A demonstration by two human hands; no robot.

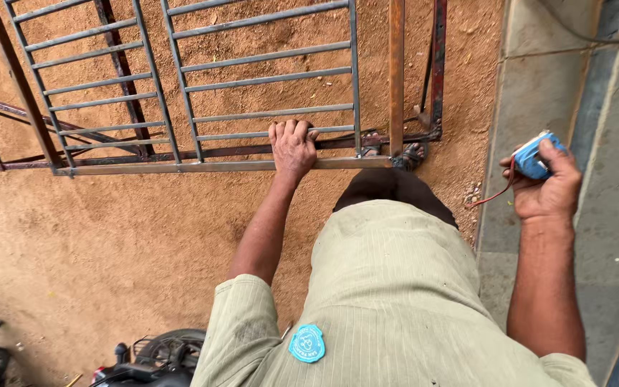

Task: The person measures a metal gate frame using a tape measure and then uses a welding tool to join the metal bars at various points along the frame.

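I look down and the biggest thing I see is the sandy ground [94, 236], brown and bare, filling the left side. Along its right edge runs a gray stone path [539, 93].

On the ground lies a big metal gate [202, 86] made of thin gray bars inside a rusty frame. It seems to lie flat near the top edge of the sand, maybe so it can be worked on from above. Its near bar runs straight across in front of me.

Next comes my pale green shirt [388, 301] with a small round blue badge [307, 343] on it. At the bottom left corner of the ground I see parts of a motorbike [159, 355], well apart from the gate.

My left hand [293, 147] rests on the gate's near bar. Its fingers [291, 129] are curled over the bar and clamped on it, I think to hold the gate still or to lean on it.

A foot in a sandal [411, 154] stands just beside the gate's rusty upright post.

My right hand [546, 188] is held out over the stone path, away from the gate. Its fingers are closed tight around a small blue tape measure [536, 156]. A thin red cord [494, 192] hangs from it.
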